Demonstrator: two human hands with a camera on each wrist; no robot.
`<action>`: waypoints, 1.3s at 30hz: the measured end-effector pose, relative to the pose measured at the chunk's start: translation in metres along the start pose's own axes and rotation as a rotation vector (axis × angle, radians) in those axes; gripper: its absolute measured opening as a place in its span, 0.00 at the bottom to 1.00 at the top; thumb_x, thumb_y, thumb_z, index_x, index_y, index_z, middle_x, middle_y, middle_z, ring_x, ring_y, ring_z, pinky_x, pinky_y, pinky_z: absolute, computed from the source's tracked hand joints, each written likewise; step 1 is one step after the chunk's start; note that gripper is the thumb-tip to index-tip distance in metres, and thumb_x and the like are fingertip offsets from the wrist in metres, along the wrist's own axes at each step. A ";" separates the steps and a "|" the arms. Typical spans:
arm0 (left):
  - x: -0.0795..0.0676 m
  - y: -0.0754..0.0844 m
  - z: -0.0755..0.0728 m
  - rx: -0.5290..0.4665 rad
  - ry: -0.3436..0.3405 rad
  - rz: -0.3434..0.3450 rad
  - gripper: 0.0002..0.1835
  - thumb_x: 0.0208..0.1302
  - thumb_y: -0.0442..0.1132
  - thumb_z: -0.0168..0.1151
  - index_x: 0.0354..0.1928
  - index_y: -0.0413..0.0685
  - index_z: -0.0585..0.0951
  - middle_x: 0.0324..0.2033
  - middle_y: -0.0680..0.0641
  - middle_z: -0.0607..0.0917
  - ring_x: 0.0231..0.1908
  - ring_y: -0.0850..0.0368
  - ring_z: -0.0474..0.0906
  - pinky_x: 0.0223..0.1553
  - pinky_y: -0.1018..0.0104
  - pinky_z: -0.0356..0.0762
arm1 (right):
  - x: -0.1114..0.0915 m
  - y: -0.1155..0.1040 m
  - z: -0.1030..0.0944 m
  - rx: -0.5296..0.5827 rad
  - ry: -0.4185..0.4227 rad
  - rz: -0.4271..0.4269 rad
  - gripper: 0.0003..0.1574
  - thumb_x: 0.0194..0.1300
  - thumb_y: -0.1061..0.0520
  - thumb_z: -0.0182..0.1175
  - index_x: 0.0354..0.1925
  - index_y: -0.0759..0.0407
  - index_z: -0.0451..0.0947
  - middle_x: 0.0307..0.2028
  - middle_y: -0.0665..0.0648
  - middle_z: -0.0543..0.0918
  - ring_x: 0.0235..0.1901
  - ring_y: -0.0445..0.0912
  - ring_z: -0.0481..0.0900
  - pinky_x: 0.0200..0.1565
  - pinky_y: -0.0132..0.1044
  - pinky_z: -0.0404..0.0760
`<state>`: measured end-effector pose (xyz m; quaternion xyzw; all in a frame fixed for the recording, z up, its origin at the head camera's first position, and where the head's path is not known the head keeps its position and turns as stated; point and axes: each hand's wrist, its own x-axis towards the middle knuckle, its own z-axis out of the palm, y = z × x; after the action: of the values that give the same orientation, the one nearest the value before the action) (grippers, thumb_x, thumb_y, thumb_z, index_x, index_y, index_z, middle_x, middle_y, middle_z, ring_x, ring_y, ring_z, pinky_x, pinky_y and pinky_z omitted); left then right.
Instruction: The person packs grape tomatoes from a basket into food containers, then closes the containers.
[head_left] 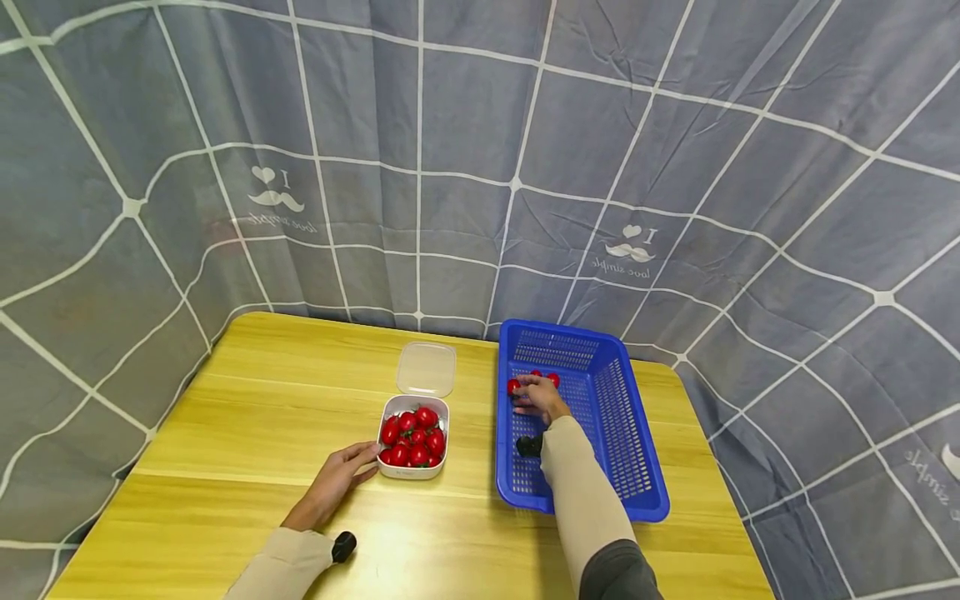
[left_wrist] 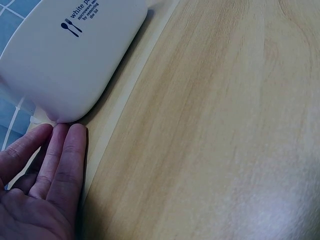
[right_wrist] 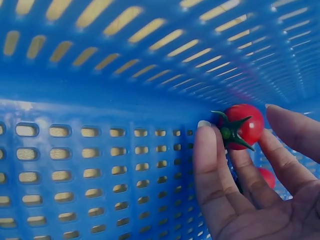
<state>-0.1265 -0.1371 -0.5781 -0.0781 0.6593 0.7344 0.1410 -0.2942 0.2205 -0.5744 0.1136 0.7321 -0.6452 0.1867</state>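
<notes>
A white plastic container (head_left: 414, 472) filled with several red cherry tomatoes (head_left: 418, 455) stands on the table. My left hand (head_left: 341, 479) touches its near left corner with fairly straight fingertips; the left wrist view shows them against the container wall (left_wrist: 75, 60). Inside the blue plastic basket (head_left: 656, 467), my right hand (head_left: 542, 398) is at the left side. Its thumb and fingers are curled round a cherry tomato (right_wrist: 245, 125) with a green calyx, close to the basket wall (right_wrist: 100, 115). Two more tomatoes (head_left: 553, 379) lie just beyond that hand.
A translucent lid (head_left: 426, 369) lies flat directly behind the container. The wooden table (head_left: 247, 400) extends left of the container and right of the basket. A grey curtain (head_left: 465, 208) with white lines hangs along the table's back and sides.
</notes>
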 end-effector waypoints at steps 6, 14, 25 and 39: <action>0.001 0.001 0.000 -0.001 0.003 0.003 0.29 0.72 0.43 0.54 0.62 0.23 0.66 0.62 0.31 0.69 0.63 0.42 0.66 0.60 0.60 0.76 | -0.039 -0.024 0.011 0.064 0.017 0.055 0.25 0.65 0.71 0.55 0.60 0.76 0.67 0.41 0.67 0.79 0.28 0.49 0.82 0.39 0.41 0.88; 0.002 -0.001 0.001 -0.001 -0.006 0.003 0.28 0.72 0.43 0.54 0.62 0.23 0.67 0.62 0.31 0.69 0.63 0.42 0.66 0.59 0.61 0.76 | -0.039 -0.026 0.008 0.118 -0.022 0.057 0.20 0.65 0.73 0.54 0.55 0.76 0.66 0.32 0.59 0.77 0.25 0.47 0.81 0.36 0.38 0.88; -0.001 0.001 0.001 0.009 -0.024 0.005 0.31 0.72 0.45 0.54 0.64 0.23 0.64 0.64 0.29 0.66 0.65 0.39 0.64 0.61 0.59 0.74 | -0.045 -0.037 0.008 0.113 -0.040 -0.008 0.20 0.66 0.71 0.55 0.55 0.76 0.68 0.35 0.59 0.78 0.27 0.47 0.83 0.36 0.36 0.88; -0.001 0.001 -0.002 0.016 -0.036 0.002 0.33 0.73 0.46 0.53 0.65 0.24 0.62 0.65 0.29 0.65 0.66 0.39 0.62 0.62 0.60 0.73 | -0.065 -0.061 0.014 0.144 -0.025 -0.131 0.11 0.66 0.68 0.59 0.46 0.73 0.74 0.31 0.54 0.83 0.27 0.45 0.83 0.38 0.38 0.88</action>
<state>-0.1261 -0.1391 -0.5772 -0.0630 0.6626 0.7305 0.1529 -0.2587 0.2027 -0.4939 0.0705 0.6874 -0.7082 0.1448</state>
